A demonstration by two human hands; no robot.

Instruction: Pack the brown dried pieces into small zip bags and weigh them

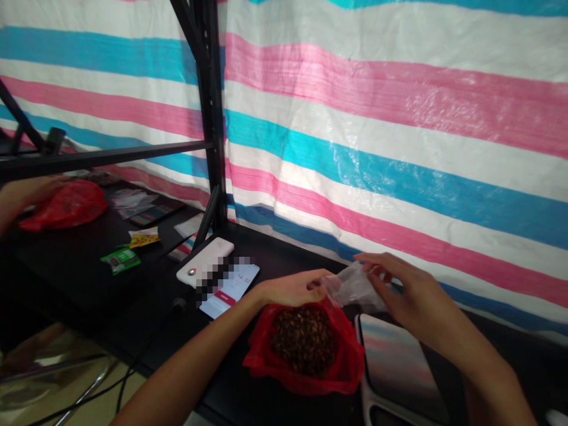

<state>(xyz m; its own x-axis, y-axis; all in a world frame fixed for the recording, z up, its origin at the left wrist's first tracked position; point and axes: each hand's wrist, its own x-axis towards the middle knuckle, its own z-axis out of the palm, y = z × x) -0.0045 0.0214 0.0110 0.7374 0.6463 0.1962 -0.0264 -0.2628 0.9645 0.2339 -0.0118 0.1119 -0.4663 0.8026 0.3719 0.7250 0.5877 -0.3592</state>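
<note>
A small clear plastic bag (352, 287) is stretched between my two hands, above the far right edge of a red plastic bag. My left hand (306, 287) pinches its left side, with the fingertips partly hidden. On the other side, my right hand (402, 287) grips the clear bag between thumb and fingers. Below them the red plastic bag (348, 378) lies spread on the table, holding a heap of small dark brown pieces (304, 340). Just right of it, under my right forearm, sits a flat device with a shiny top, apparently a scale (394, 358).
A lit phone (239, 287) and a white power bank (202, 263) lie left of my left forearm. Farther left are a green packet (120, 259), a yellow packet (144, 237) and another person's hand (33, 192) on a red bag (77, 204). A black rack post (208, 118) stands behind.
</note>
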